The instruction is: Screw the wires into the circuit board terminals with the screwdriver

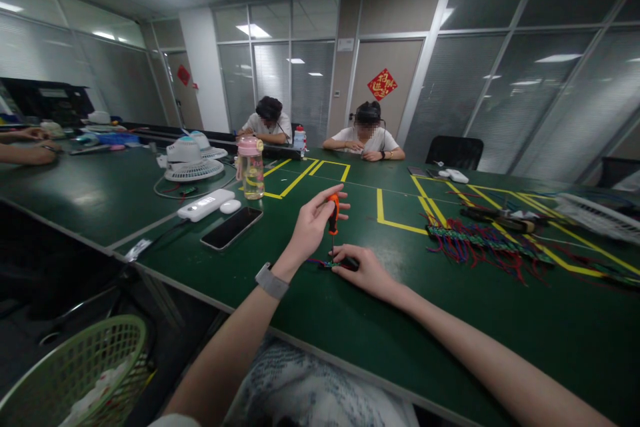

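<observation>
My left hand (314, 223), with a grey band on its wrist, holds a screwdriver (333, 217) by its orange and black handle. The shaft points straight down, its tip at a small green circuit board (329, 265) on the table. Red and blue wires run off the board's left side. My right hand (367, 268) rests on the table with thumb and fingertips closed at the board's right end. A black object (351, 263) shows under that hand, mostly covered, so its kind is unclear.
Left of my hands lie a phone (233, 228), a white power strip (207, 205) and a pink-lidded bottle (251, 170). White fans (193, 159) stand farther off. At right lies a row of wired circuit boards (485, 241). Two people sit opposite; a green basket (75, 360) stands below left.
</observation>
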A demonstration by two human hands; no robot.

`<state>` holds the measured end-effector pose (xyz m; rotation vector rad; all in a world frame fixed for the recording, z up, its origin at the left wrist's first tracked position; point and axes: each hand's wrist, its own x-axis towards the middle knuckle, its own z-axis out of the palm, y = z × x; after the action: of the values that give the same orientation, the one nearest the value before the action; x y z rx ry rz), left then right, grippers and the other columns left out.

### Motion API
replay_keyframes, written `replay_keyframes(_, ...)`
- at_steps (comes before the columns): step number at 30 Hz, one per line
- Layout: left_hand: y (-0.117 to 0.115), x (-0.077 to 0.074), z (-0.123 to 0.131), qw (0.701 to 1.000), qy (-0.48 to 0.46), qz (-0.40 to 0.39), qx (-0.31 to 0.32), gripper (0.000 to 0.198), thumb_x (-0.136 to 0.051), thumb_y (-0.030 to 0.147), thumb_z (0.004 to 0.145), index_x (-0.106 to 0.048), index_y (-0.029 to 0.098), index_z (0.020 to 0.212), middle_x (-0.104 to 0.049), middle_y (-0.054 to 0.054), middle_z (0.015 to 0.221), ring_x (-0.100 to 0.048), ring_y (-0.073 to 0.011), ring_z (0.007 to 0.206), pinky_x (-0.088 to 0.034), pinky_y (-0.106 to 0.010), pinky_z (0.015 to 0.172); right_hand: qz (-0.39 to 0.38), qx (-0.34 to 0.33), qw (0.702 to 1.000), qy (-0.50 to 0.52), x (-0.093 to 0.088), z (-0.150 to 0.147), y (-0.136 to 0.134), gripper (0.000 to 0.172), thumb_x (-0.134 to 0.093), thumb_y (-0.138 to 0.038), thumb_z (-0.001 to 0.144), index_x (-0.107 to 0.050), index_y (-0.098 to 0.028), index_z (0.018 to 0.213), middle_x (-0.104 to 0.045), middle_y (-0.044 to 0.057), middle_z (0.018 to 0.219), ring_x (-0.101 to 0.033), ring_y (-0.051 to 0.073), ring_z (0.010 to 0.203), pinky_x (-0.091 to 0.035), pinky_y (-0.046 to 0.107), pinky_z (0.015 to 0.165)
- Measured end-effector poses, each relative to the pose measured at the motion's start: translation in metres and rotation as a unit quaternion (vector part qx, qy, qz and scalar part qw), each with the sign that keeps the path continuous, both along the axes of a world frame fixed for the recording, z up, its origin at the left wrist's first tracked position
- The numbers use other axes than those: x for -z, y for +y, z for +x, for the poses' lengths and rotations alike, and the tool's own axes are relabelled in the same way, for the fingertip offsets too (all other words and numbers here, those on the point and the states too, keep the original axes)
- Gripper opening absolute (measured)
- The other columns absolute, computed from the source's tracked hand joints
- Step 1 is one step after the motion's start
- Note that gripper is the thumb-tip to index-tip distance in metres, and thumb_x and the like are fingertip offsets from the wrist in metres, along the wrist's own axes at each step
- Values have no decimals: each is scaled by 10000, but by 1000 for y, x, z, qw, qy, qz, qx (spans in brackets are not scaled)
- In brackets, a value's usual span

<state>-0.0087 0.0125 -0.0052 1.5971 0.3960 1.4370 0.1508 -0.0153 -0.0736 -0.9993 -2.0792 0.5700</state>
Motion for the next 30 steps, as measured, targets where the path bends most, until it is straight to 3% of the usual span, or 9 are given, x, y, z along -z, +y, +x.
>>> replay_keyframes(6,-2,-2,-2,993,60,54,-90,312,-620,283,816,-650,210,1118,-584,-64,1094,-584,-150,936,-504,-236,769,-4,0,1000,-1,0,0,0,12,-655,-182,763,-649,-178,772,-701,84,989,-636,240,1049,-499,388,903)
replay_keyframes(11,-2,-2,0,1000,10,4,-22,382,-513,294,880,-557,205,1249,-596,-90,1148,-612,-180,954,-535,-309,779,1,3,1000,1,1,0,1,21,-664,-171,752,-647,-174,764,-705,87,972,-641,238,1036,-502,382,897)
replay_keyframes(14,-2,-2,-1,997,32,11,-64,402,-621,284,813,-590,191,1203,-620,-71,1030,-614,-154,859,-527,-278,744,5,3,1000,0,2,0,1,15,-660,-172,754,-647,-175,761,-704,84,973,-643,237,1030,-502,379,894)
replay_keyframes(17,-1,-2,-2,991,61,52,-104,306,-642,294,799,-668,199,1089,-579,-74,1113,-584,-164,961,-499,-260,812,10,4,1000,-2,2,0,1,16,-662,-176,755,-650,-174,765,-703,85,977,-645,235,1024,-501,377,892)
replay_keyframes(19,-1,-2,-2,996,40,43,-71,300,-560,317,857,-654,206,1120,-553,-86,1207,-571,-191,1045,-502,-284,840,11,2,1000,-5,3,1,2,19,-663,-176,755,-653,-173,771,-703,87,975,-644,234,1026,-500,376,894)
replay_keyframes(22,-1,-2,-1,1000,8,3,-14,357,-515,323,882,-594,193,1204,-610,-92,1131,-617,-190,956,-531,-319,791,11,1,1000,-5,4,1,3,25,-666,-175,753,-656,-176,776,-706,86,969,-644,233,1026,-502,375,891)
replay_keyframes(25,-2,-2,-1,998,35,16,-58,344,-628,308,810,-641,176,1127,-624,-68,1006,-617,-153,838,-525,-278,732,15,2,1000,-2,4,1,3,28,-669,-169,748,-657,-178,772,-706,83,972,-648,230,1013,-504,370,885)
replay_keyframes(27,-1,-2,-2,993,57,43,-92,301,-646,306,795,-675,184,1069,-599,-67,1050,-604,-156,890,-509,-260,747,16,1,1000,-2,4,1,3,25,-668,-169,748,-659,-180,769,-706,80,975,-650,228,1006,-505,369,882)
replay_keyframes(30,0,-2,-2,996,40,42,-62,306,-536,317,869,-653,210,1130,-575,-78,1194,-583,-193,1042,-502,-294,832,18,2,1000,-4,2,0,2,24,-664,-169,749,-660,-183,768,-707,77,970,-651,227,1003,-507,368,878)
